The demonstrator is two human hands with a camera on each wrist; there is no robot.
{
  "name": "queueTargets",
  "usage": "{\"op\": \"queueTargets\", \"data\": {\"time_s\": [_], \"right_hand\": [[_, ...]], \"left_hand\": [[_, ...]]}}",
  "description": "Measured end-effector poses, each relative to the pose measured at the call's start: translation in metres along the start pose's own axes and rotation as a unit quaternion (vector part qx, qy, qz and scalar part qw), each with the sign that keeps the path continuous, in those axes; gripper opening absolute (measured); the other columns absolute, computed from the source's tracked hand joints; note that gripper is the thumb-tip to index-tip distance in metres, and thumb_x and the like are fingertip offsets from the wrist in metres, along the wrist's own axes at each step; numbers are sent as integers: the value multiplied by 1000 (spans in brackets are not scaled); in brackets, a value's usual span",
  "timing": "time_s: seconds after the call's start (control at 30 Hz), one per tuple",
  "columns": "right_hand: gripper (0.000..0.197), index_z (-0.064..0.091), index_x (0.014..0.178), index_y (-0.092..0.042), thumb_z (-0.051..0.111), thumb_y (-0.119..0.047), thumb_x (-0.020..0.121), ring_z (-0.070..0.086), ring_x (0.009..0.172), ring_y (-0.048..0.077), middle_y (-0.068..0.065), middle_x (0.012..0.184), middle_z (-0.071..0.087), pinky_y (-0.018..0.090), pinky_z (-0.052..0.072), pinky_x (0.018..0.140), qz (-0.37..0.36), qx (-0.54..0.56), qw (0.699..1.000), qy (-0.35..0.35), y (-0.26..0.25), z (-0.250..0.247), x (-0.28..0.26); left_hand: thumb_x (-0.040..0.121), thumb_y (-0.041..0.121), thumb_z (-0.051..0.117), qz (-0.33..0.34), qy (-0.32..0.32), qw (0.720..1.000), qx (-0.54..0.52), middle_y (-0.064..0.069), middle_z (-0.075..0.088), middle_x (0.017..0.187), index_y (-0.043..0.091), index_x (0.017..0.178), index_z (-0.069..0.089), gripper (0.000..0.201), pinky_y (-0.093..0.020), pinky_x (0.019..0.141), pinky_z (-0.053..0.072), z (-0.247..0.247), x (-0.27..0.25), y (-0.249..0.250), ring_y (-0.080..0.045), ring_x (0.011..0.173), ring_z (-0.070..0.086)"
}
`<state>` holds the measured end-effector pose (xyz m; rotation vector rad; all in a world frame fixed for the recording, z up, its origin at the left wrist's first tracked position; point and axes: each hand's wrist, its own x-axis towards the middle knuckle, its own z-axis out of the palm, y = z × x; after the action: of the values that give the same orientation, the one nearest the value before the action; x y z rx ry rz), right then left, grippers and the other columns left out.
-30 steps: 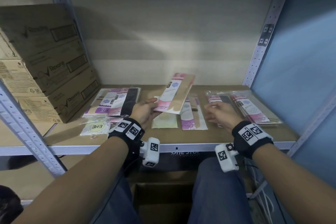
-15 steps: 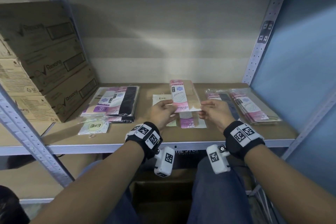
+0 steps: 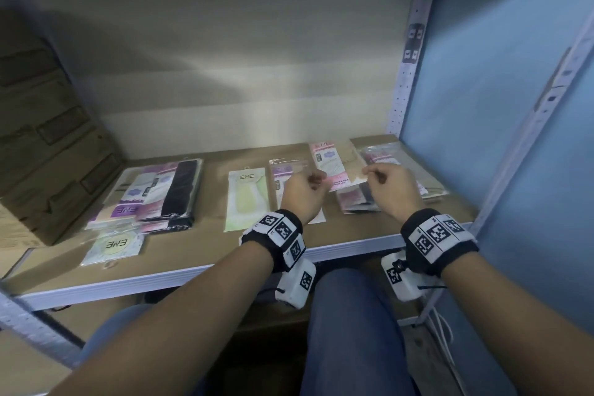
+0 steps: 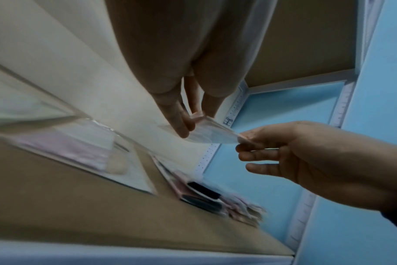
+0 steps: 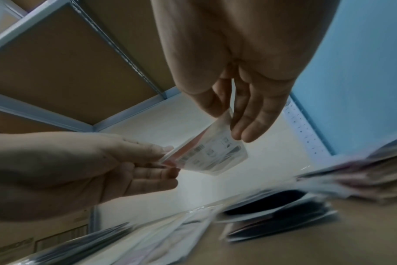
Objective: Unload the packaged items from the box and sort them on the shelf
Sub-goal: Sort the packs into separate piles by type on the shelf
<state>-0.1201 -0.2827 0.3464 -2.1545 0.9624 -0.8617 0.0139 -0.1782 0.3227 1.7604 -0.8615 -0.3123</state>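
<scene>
A pink and tan packet [image 3: 334, 167] hangs a little above the shelf board [image 3: 199, 244], over the right-hand piles. My left hand [image 3: 316, 179] pinches its near left corner and my right hand [image 3: 373, 174] pinches its near right corner. The left wrist view has the left fingers [image 4: 186, 125] on the packet [image 4: 212, 133] and the right hand [image 4: 306, 152] at its other end. From the right wrist, the right fingers [image 5: 240, 123] grip the packet's printed back [image 5: 211, 156] while the left hand [image 5: 125, 161] holds the other edge.
Sorted on the shelf lie a purple and black pile [image 3: 154, 193], a round ENE packet [image 3: 112, 244], a pale green packet [image 3: 246, 199], a pink packet [image 3: 283, 170] and two right-hand piles [image 3: 356, 201], [image 3: 382, 153]. Cardboard boxes [image 3: 48, 138] stand left, a blue wall [image 3: 498, 106] right.
A second ago only my left hand held the packet, tilted up. My right hand then took its other corner, and both have carried it rightward over the right-hand piles.
</scene>
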Motion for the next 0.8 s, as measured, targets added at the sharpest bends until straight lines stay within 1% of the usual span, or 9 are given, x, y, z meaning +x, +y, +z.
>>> {"op": "queueTargets", "data": {"time_s": [0.03,0.07,0.17,0.23,0.33,0.43,0.57,0.67,0.8], "right_hand": [[23,70,109,-9,55,-11,91,60,85,15,7,106,69,21,43,79,0,-12,1000,0,5,-7,0],[24,69,111,-9,57,-13,90,59,86,15,7,108,69,20,42,79,0,-24,1000,0,10,-15,1],[27,67,114,-10,60,-15,89,61,94,19,6,113,68,19,41,81,12,-57,998,13,28,-38,2],[28,67,115,-9,58,-14,89,62,102,23,9,117,67,21,41,86,17,-65,997,26,44,-50,5],[29,66,116,-6,55,-11,90,60,109,26,12,121,64,22,41,91,25,-85,995,42,68,-62,10],[29,65,116,-6,53,-10,91,59,110,28,14,122,62,22,40,90,36,-99,993,46,90,-67,15],[30,65,117,-7,51,-11,91,53,115,34,16,120,64,36,44,99,42,-123,991,39,114,-68,23],[29,65,116,-6,51,-11,91,55,112,34,16,118,65,34,43,98,41,-134,990,35,124,-67,26],[30,64,117,-6,49,-9,91,56,110,31,16,120,62,30,42,94,46,-127,990,27,134,-63,25]], "left_hand": [[88,24,66,5,-6,1000,9,-1,66,95,8,108,66,25,-21,79,52,9,2,5,-15,87,62],[88,24,66,13,-13,1000,14,-1,67,97,7,109,66,27,-18,77,50,18,4,10,-12,87,61],[88,22,66,32,-31,999,13,-5,69,106,6,114,65,30,-22,85,50,45,6,25,-11,90,61],[87,19,67,30,-46,998,8,-6,68,107,5,115,65,32,-25,87,52,65,7,33,-13,91,62],[85,19,69,36,-61,997,13,-9,68,105,5,116,64,34,-32,87,55,95,10,40,-16,90,63],[85,21,70,49,-73,995,54,-7,69,106,6,117,65,36,-26,90,50,118,13,42,-15,92,62],[86,22,68,39,-85,992,85,-8,69,109,6,119,64,37,-20,88,46,139,18,42,-16,98,63],[88,21,66,26,-104,988,115,-9,68,113,5,121,63,37,-20,90,44,149,20,40,-19,104,62],[87,19,66,10,-132,981,143,-9,66,117,5,124,61,41,-25,96,46,155,21,36,-21,108,62]]}}
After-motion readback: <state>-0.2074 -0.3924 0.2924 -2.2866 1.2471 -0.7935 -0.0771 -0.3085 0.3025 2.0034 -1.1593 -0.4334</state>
